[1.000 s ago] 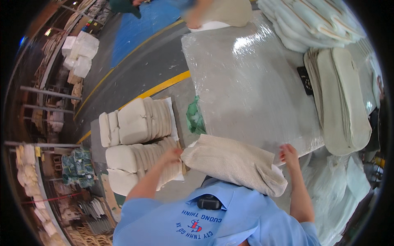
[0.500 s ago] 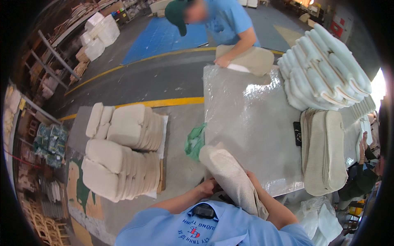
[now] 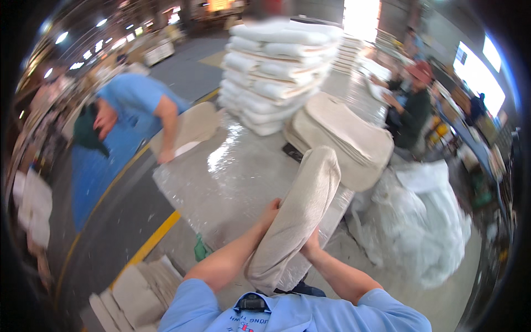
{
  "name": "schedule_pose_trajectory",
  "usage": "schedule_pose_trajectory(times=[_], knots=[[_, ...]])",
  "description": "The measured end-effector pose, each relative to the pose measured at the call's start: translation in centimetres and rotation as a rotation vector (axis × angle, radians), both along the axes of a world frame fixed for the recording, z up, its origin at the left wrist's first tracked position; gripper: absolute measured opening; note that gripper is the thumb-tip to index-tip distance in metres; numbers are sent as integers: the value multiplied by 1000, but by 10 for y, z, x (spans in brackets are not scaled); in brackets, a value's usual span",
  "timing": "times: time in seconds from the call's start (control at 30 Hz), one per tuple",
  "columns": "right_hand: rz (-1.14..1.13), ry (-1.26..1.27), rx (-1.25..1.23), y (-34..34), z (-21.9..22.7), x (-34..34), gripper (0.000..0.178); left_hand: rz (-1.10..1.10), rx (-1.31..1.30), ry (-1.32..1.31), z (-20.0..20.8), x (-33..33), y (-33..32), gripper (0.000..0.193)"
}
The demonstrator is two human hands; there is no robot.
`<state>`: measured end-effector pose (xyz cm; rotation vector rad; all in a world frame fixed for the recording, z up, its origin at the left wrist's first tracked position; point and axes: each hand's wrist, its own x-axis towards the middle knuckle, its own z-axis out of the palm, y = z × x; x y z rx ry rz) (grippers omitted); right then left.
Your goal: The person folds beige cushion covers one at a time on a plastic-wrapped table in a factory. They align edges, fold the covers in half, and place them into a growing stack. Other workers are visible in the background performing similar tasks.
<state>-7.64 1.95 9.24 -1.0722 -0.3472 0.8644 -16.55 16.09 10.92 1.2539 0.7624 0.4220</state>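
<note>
A beige fabric-covered cushion [image 3: 297, 213] stands tilted in front of me over the near side of the plastic-covered table [image 3: 221, 185]. My left hand [image 3: 270, 213] grips its left side, fingers partly hidden behind it. My right hand [image 3: 312, 243] is closed on its right side, lower down, with the fingertips hidden. Just beyond the cushion's upper end lies a stack of flat beige fabric pieces [image 3: 354, 138]. A small black object [image 3: 291, 152] shows beside that stack.
A tall stack of white pads [image 3: 271, 72] stands at the table's far side. Across the table at left, a person in blue [image 3: 138, 99] handles another beige cushion [image 3: 199, 128]. Clear plastic bags [image 3: 420, 221] lie at right. Stacked beige cushions [image 3: 138, 293] sit at lower left.
My view has turned to the right. The cushion has swung from leaning left to leaning right, toward the beige stack. Both hands have kept hold of it.
</note>
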Motion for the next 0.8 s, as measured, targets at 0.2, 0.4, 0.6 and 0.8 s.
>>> schedule_pose_trajectory(times=[0.2, 0.4, 0.6, 0.8], knots=[[-250, 294, -195, -91, -32, -104, 40, -362, -115, 191, -31, -47, -50, 49], [-90, -127, -384, -153, -84, -134, 51, -653, 115, 485, -60, -68, -76, 47], [-156, 264, -323, -160, -61, -115, 52, -692, 152, 621, -76, -45, -58, 43], [-538, 653, -107, -162, -62, -31, 34, -756, -258, 516, -51, 25, -67, 36]])
